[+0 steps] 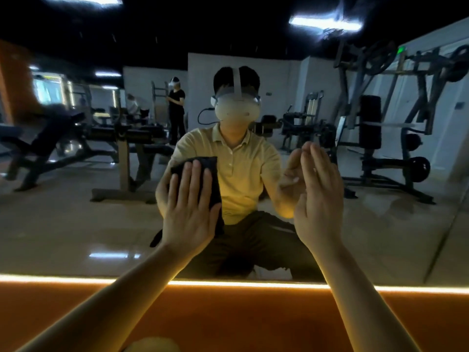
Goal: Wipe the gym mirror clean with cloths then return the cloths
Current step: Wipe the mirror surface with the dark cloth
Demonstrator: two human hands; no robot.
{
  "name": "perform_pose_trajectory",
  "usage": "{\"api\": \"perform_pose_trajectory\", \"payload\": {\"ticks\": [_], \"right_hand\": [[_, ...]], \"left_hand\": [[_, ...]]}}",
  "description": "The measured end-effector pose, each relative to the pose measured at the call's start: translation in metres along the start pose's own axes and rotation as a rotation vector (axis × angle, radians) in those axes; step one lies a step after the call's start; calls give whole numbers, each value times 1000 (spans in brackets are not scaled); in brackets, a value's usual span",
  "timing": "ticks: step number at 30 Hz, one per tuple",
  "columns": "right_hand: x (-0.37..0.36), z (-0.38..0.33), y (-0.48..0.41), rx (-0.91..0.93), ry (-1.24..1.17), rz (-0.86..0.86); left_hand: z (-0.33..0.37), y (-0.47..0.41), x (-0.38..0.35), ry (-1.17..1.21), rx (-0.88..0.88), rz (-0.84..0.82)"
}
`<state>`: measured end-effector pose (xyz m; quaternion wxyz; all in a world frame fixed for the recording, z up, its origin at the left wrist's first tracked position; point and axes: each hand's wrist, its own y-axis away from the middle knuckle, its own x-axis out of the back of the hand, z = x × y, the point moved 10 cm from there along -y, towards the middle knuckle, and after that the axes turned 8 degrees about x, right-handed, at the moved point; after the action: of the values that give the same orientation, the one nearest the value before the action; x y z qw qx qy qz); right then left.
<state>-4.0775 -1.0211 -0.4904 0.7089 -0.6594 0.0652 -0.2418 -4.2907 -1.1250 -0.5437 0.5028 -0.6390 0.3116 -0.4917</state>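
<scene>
A: One wide wall mirror (pixel 76 224); does the dark fabric cloth (pixel 215 181) show fully?
B: No, the left hand (pixel 190 209) covers most, fingers slightly spread, pressing it on the glass. On the right hand (pixel 317 199), fingers together; contact with glass unclear.

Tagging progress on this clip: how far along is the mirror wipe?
Done: hard to judge; the mirror shows no obvious smears, but dim light hides detail. In hand: the left hand presses a dark cloth flat on the glass, fingers straight, so wiping is under way. The right hand is open beside it, holding nothing. Left: any remaining glass, then returning the cloth; only one is in view.
</scene>
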Motion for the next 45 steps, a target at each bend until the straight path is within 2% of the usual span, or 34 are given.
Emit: {"api": "perform_pose_trajectory", "payload": {"ticks": [3,5,9,12,15,19,21,23,25,29,32,34,36,38,40,41,42,43,45], "right_hand": [[27,38,30,-98,44,57],[41,62,46,-146,79,47],[50,86,56,-85,30,-91],[55,90,55,-21,3,-113],[63,99,51,-1,27,-60],[57,104,51,-56,29,-21],[51,103,52,-67,34,-44],[49,104,53,-67,31,-59],[52,107,54,-33,12,-80],[71,125,43,28,-74,-108],[101,156,28,-30,-83,38],[110,164,13,-4,-89,90],[108,159,-6,56,-71,81],[99,153,-24,82,-17,26],[92,151,-36,78,28,-21],[90,152,-38,74,42,-33],[90,153,-38,76,45,-42],[90,156,-37,84,37,-50],[95,161,-37,104,-10,-48]], "left_hand": [[70,2,-21,8,-126,-37],[113,-4,-33,35,-149,-55],[205,-6,-58,94,-190,-115],[250,0,-69,53,-277,-141],[225,6,-66,-101,-374,-128],[97,-4,-29,-72,-77,-25],[62,-7,-13,-56,74,24],[72,-12,-11,-10,194,65],[123,-20,-22,33,187,63],[265,-53,-60,48,-46,-18],[318,-66,-70,-24,-250,-81],[290,-68,-62,-90,-312,-81],[223,-83,-37,-99,-212,-42],[152,-108,-11,-123,-22,29],[98,-132,9,-89,315,77],[91,-141,15,-61,474,113],[101,-150,20,-36,529,149],[126,-160,19,-22,481,170],[206,-178,4,-38,234,191]]}}
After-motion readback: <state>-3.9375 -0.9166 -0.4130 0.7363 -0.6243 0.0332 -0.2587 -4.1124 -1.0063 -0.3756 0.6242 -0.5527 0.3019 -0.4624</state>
